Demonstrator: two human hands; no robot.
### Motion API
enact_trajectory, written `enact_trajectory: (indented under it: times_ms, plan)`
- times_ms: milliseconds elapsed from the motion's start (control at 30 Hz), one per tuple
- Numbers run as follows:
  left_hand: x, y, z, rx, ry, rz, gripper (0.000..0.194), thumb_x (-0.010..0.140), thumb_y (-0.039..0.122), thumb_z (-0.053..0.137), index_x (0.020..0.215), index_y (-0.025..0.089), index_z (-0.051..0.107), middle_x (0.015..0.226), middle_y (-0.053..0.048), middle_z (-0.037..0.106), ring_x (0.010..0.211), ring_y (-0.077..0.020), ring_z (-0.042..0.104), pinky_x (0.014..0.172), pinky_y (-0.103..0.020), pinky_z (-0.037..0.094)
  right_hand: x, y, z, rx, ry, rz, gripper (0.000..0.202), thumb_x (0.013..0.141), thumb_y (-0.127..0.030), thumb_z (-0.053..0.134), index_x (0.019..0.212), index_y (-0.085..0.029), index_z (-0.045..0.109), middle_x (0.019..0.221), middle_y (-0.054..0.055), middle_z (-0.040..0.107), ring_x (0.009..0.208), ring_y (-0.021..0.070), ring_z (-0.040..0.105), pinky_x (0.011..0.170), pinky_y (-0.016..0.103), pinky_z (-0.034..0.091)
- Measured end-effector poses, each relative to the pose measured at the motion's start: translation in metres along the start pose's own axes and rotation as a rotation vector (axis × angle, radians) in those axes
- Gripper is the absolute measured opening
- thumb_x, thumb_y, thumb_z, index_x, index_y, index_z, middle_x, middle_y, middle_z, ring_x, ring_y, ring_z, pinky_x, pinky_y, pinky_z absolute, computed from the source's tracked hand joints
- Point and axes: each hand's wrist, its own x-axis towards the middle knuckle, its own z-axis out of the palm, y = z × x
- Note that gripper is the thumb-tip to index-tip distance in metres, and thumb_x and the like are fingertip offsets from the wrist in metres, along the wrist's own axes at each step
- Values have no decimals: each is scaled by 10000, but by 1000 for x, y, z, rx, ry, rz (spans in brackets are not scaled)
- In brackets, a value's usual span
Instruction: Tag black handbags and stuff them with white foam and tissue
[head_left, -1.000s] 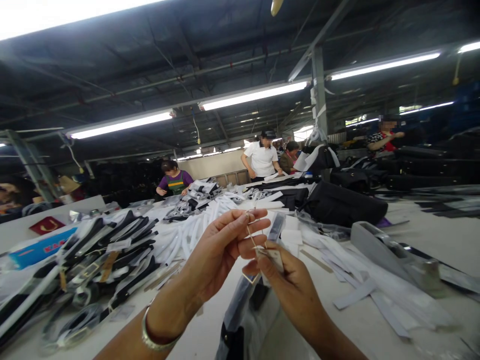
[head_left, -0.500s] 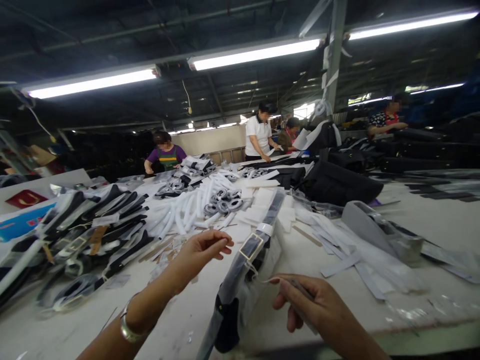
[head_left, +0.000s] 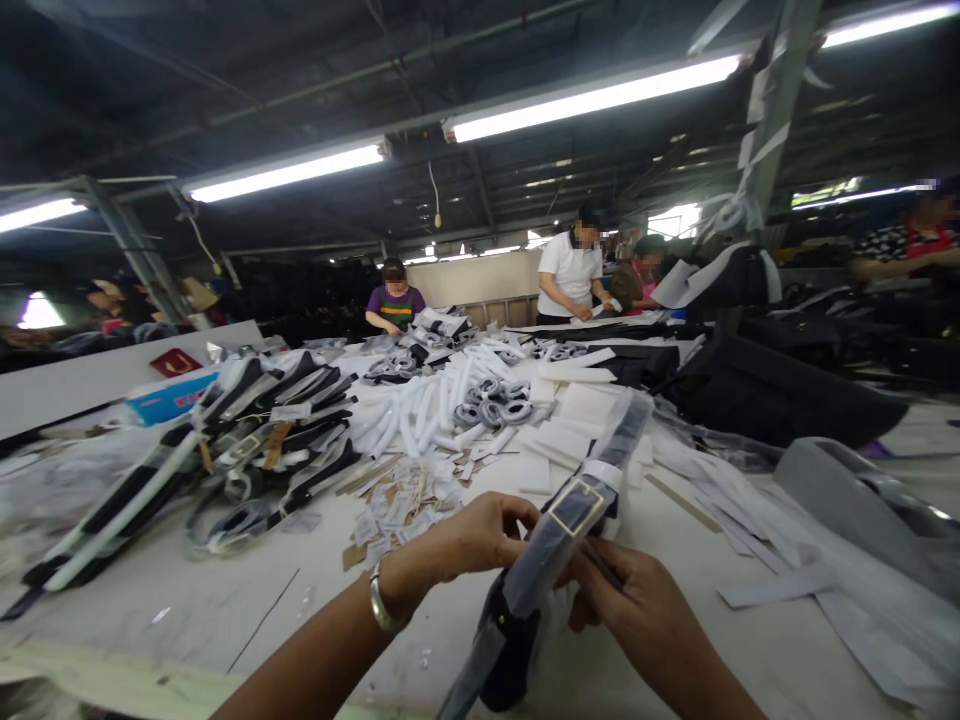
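A dark strap in clear plastic wrap (head_left: 536, 565), with a gold rectangular buckle (head_left: 576, 506) and a white band above it, slants up from the bottom centre. My left hand (head_left: 487, 535) reaches the strap's left side below the buckle, fingers bent in a pinch, their tips partly behind the strap. On the right side, my right hand (head_left: 619, 590) is closed near the buckle, with a thin dark grey tool along its palm. What the fingertips pinch at the strap is hidden.
Wrapped straps (head_left: 300, 420) lie piled at the left, near small tags (head_left: 401, 510). White tubes and grey rolls (head_left: 491, 400) fill the middle. Black bags (head_left: 780, 385) and white strips (head_left: 780, 585) are at the right. Several people work behind the table (head_left: 337, 620).
My left hand has moved right onto the strap; my right hand has come close to its other side. The thin string seen between the strap and my right hand is now hidden. The view has turned left.
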Motion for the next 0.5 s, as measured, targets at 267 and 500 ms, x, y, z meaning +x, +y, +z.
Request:
enact_trajectory:
  times_ms: [267,500]
  plan:
    - [-7,1,6,-178,49,-13,351,701,448,790,868,139,772,762,-19,690,690,-138,559,645,-240,419,3,-2,2,-58,37,-8,512,927,-632,462,754,-214,702,551,12,683,568,200,658,594,268,479]
    - [-21,5,-5,-296,-5,-64,180,756,314,775,827,154,734,766,15,671,721,-115,566,717,-234,420,-2,6,0,-76,-91,-28,511,945,-637,424,884,-232,730,605,7,710,593,194,675,606,259,512]
